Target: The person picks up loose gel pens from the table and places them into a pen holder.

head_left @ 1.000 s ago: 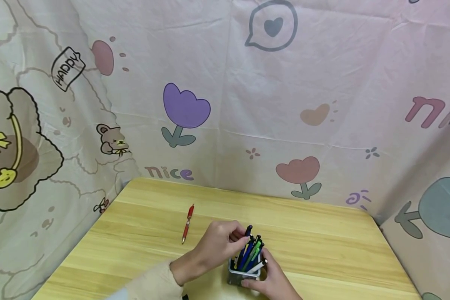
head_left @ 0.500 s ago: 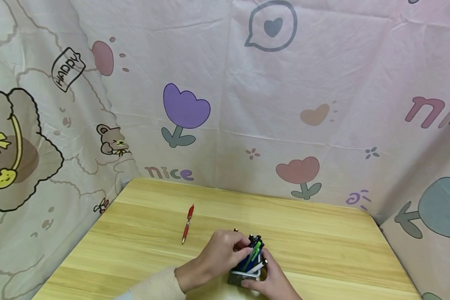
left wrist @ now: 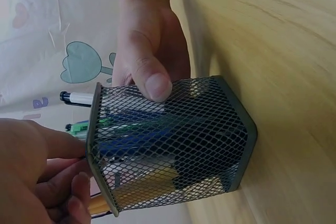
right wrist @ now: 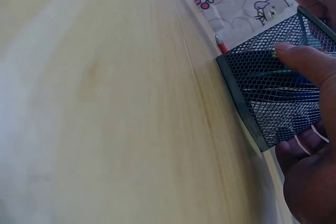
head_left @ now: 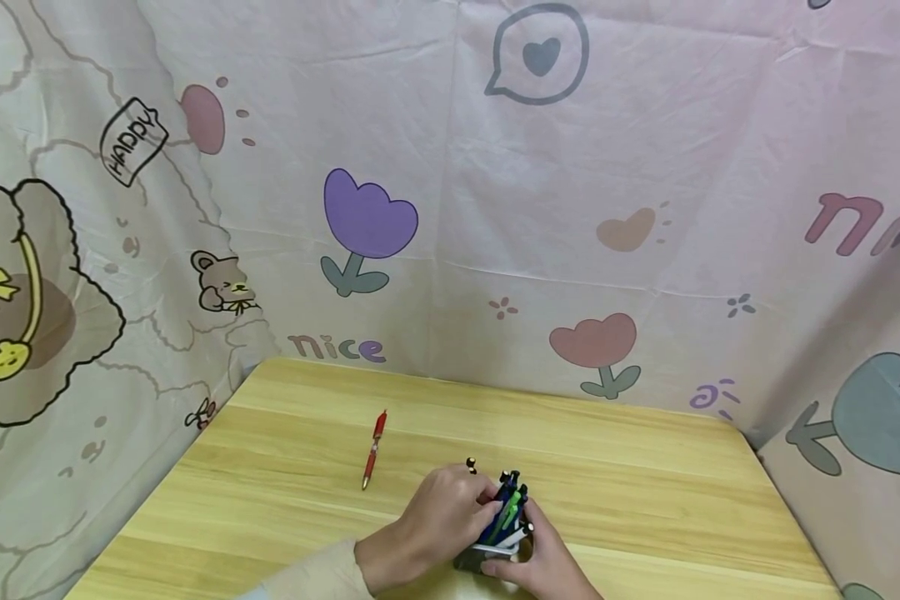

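Observation:
A dark wire-mesh pen holder (left wrist: 173, 140) stands upright on the table, packed with pens. My right hand (head_left: 543, 554) grips its right side, with the thumb across the mesh. My left hand (head_left: 442, 512) is at the holder's top, its thumb and index finger pinching a pen among the others; the fingers hide most of that pen. A green pen (head_left: 512, 507) and a white pen (head_left: 515, 535) lean to the right in the holder. Yellow pens (left wrist: 100, 204) show beside the left hand. Dark pen tips (head_left: 471, 463) poke up behind it.
On the wood-grain table (head_left: 645, 492), a red pen (head_left: 375, 448) lies left of the holder. Printed cloth (head_left: 450, 208) hangs behind the table and along both sides.
The left hand has dropped slightly and shifted right over the pens. The dark-topped pen it pinched higher up has gone lower, and dark tips now show behind the hand. My right hand keeps its grip.

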The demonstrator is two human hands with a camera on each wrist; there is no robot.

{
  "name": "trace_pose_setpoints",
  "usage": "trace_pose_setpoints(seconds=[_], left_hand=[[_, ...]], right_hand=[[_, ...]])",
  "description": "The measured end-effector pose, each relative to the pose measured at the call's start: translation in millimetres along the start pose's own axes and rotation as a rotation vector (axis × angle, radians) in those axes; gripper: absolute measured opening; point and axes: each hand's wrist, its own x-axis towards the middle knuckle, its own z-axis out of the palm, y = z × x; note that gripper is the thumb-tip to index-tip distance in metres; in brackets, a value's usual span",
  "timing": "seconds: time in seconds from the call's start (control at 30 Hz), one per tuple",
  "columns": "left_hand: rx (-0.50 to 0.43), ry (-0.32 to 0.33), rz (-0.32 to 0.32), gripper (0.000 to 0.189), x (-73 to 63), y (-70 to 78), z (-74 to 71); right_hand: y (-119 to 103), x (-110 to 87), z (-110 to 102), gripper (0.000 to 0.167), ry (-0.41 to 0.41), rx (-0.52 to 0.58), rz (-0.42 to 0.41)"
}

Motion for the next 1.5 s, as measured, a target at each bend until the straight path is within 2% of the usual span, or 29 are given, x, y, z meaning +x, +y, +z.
trace_pose_setpoints(seconds=[0.3,0.47,0.57,0.77,0.93,1.13,1.2,1.27,1.4,1.5], left_hand=[[0.127,-0.044,-0.024,0.007,-1.3,0.5,1.6],[0.114,-0.098,-0.033,0.007,-1.0,0.8,2.0],[0.095,-0.108,-0.031,0.007,-1.9,0.6,0.7],[0.103,-0.058,0.003,0.015,-4.6,0.0,-6.6],[0.049,-0.002,0.030,0.015,-4.2,-4.0,-13.6],[-0.018,0.160,0.050,0.016,-0.5,-16.2,-20.2],[-0.028,0.205,0.028,0.019,1.6,-21.1,-23.9],[-0.051,0.220,-0.019,0.023,3.8,-26.0,-28.0],[-0.085,0.197,-0.150,0.028,9.9,-37.6,-36.2],[-0.075,0.178,-0.232,0.029,15.5,-52.1,-38.6]], right_hand=[[-3,-0.8,0,0.088,-0.004,-0.007,-0.003],[-3,-1.2,1,0.085,-0.005,-0.017,-0.015],[-3,-0.9,1,0.086,-0.011,-0.021,-0.019],[-5,0.6,0,0.091,-0.016,-0.013,0.006],[-7,0.9,0,0.095,-0.018,0.002,0.031],[-6,0.2,1,0.097,0.001,-0.021,0.020],[-5,0.5,1,0.099,-0.006,0.005,0.016],[-5,0.7,1,0.100,-0.013,0.018,0.019],[-6,0.9,0,0.101,-0.020,0.026,0.027],[-7,1.4,0,0.100,-0.008,0.001,0.023]])
